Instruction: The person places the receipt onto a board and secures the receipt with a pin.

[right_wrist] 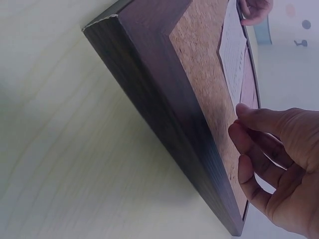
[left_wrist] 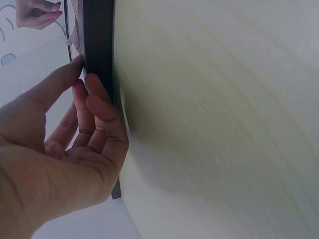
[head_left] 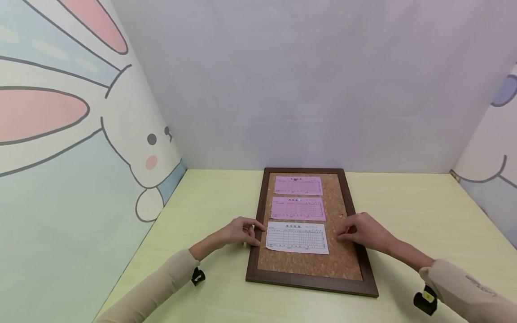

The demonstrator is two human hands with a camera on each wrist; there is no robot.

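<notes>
A framed corkboard (head_left: 345, 264) lies flat on the table, slightly turned. Two pink printed slips, the upper (head_left: 300, 186) and the lower (head_left: 307, 210), carry small pin heads near their top edges. Below them lies a white printed slip (head_left: 296, 240), with no pin head showing. My left hand (head_left: 241, 231) grips the board's left frame edge beside the white slip, fingers curled against the frame's side (left_wrist: 98, 40). Over the cork, right of the white slip, my right hand (head_left: 365, 233) brings thumb and forefinger together. I cannot tell whether something tiny sits between those fingertips (right_wrist: 243, 110).
The pale wooden table (head_left: 218, 188) extends on both sides of the board. A plain light wall (head_left: 307, 89) stands right behind it, and side walls with cartoon animals, such as the left wall (head_left: 81, 202), close in the table. Black wrist devices hang below both beige sleeves.
</notes>
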